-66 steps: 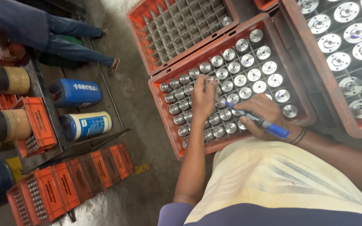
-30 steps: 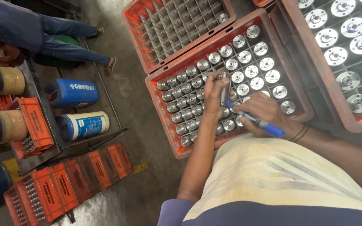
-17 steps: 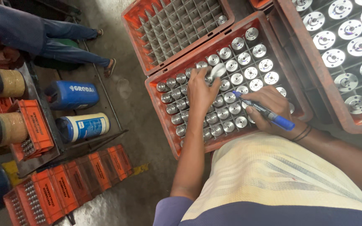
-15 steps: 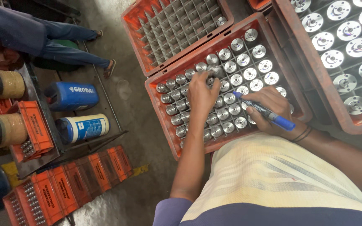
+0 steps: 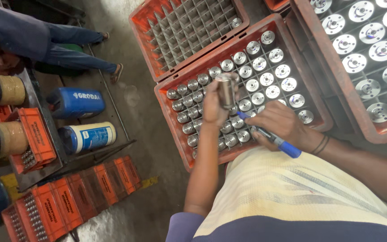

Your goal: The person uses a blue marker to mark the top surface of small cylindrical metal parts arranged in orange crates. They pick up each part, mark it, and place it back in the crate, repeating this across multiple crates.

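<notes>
My left hand (image 5: 214, 105) holds a short silver metal cylinder (image 5: 226, 90) lifted upright out of the orange crate (image 5: 174, 134), which has a grid of cells filled with several similar metal parts. My right hand (image 5: 279, 126) rests on the parts in the crate's near right side and grips a blue marker pen (image 5: 269, 136), its tip pointing toward the raised cylinder.
A second orange crate (image 5: 145, 33) with mostly bare grey dividers lies beyond. A larger crate of wide round metal parts (image 5: 372, 49) sits at right. At left are small orange bins (image 5: 86, 190), a blue canister (image 5: 79, 102), a white-and-blue canister (image 5: 88, 136) and another person's legs (image 5: 68, 54).
My left hand has pulled one metal cylinder up out of the crate and now holds it raised. My right hand with the marker stayed close by.
</notes>
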